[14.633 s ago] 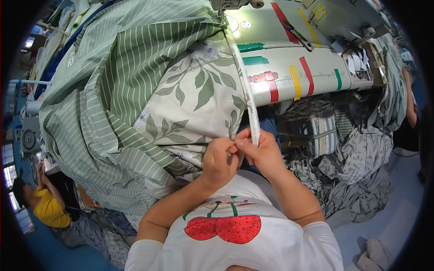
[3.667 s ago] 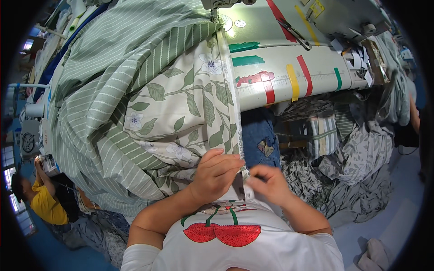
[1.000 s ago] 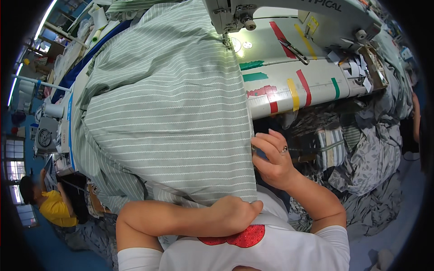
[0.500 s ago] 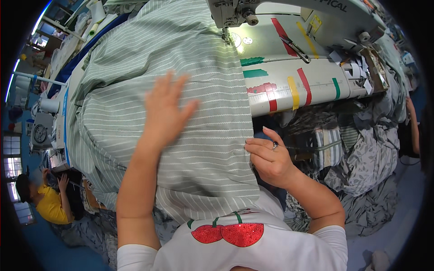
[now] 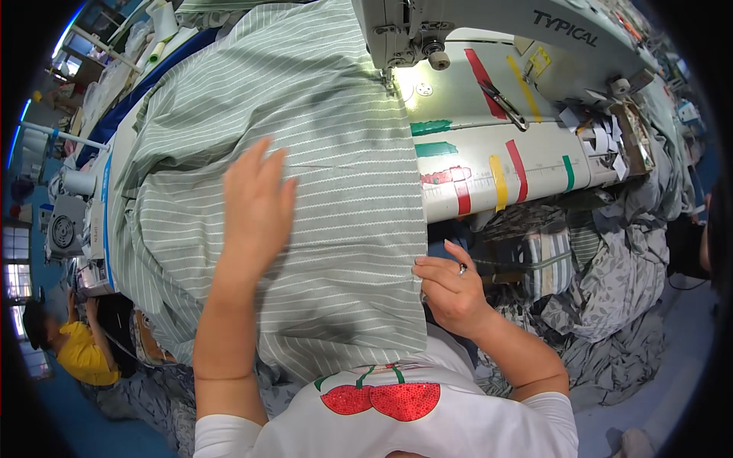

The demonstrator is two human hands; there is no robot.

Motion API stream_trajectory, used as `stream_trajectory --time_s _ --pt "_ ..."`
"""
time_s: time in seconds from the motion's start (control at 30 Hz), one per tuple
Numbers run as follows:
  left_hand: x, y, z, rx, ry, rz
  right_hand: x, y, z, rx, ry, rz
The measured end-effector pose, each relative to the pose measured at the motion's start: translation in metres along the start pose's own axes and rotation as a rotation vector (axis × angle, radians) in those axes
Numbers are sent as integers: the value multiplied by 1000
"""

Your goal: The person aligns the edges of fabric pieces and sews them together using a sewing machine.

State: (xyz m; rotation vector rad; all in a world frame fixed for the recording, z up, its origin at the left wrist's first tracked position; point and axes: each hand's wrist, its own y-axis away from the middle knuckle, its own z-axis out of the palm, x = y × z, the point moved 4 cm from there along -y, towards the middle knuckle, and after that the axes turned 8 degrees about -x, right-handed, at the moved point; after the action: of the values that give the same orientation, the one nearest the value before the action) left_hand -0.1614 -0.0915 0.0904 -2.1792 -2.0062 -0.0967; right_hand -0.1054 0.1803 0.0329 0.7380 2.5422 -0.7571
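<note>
A grey-green fabric with white stripes [image 5: 343, 198] spreads over the table, its right edge running up to the needle area of a sewing machine [image 5: 405, 34]. My left hand [image 5: 256, 210] lies flat on the middle of the fabric, fingers stretched and a little blurred. At the fabric's right edge, close to my body, my right hand [image 5: 452, 286] pinches the hem between thumb and fingers; a ring shows on one finger. The near end of the fabric hangs down against my white shirt. The presser foot [image 5: 389, 80] stands at the fabric's edge under a bright lamp.
Thread snips [image 5: 504, 105] lie on the machine bed [image 5: 450, 197], which carries red, yellow and green tape strips. A small box of scraps [image 5: 634, 126] stands at its right end. Leaf-patterned fabric [image 5: 595, 298] is heaped at right. A person in yellow [image 5: 85, 353] works at far left.
My left hand has slid slightly left and toward me over the fabric. My right hand keeps its pinch on the edge. The view has shifted a little, with the machine now lower in it.
</note>
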Motion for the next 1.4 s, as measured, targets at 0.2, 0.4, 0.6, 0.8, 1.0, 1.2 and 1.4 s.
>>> stream_trajectory --time_s 0.2,0.4,0.6,0.8,1.0,1.2,1.4 --pt "12 -145 40 221 459 141 -5 -5 2 -12 -26 32" --pt "8 -215 60 -16 266 159 1 -1 1 -51 -36 94" --pt "14 -221 67 80 321 392 3 -4 -5 -107 -57 93" --pt "6 -231 55 80 549 419 13 -28 -13 -150 -40 81" --pt "-2 -264 46 -2 489 362 31 -63 -24 -130 -39 43" --pt "-30 -331 67 81 290 366 61 -105 -30 -154 -23 28" --pt "-51 -381 75 19 289 384 101 -130 -21 -237 61 19"
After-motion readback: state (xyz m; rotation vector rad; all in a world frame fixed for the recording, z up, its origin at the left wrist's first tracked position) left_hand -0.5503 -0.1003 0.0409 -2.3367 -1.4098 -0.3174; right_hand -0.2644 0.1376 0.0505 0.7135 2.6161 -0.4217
